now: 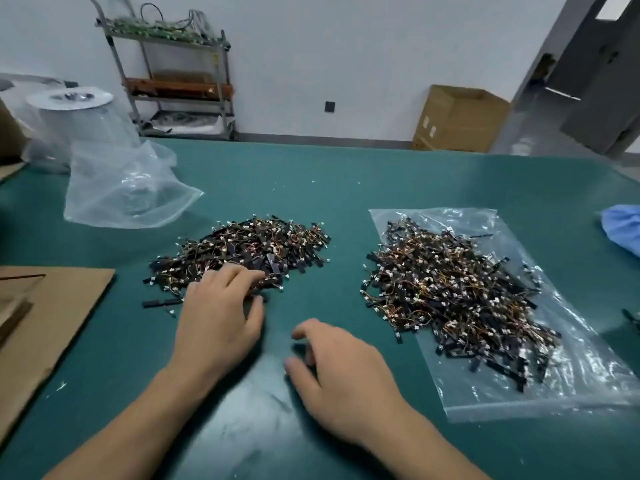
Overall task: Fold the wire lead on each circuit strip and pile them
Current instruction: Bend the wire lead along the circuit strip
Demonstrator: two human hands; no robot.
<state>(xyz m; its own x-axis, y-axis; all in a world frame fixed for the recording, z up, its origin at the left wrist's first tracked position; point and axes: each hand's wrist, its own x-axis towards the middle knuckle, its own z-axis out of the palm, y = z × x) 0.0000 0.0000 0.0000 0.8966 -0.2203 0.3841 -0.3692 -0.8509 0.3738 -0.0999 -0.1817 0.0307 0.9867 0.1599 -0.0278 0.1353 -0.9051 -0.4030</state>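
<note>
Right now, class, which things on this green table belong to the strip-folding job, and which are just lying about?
Job: left strip pile; right strip pile on its clear bag; left hand; right hand.
Lying about: crumpled bag; cardboard sheet; blue cloth; white reel.

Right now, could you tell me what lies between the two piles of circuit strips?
In the head view, only bare green mat separates the left pile from the right pile on its plastic bag.
</note>
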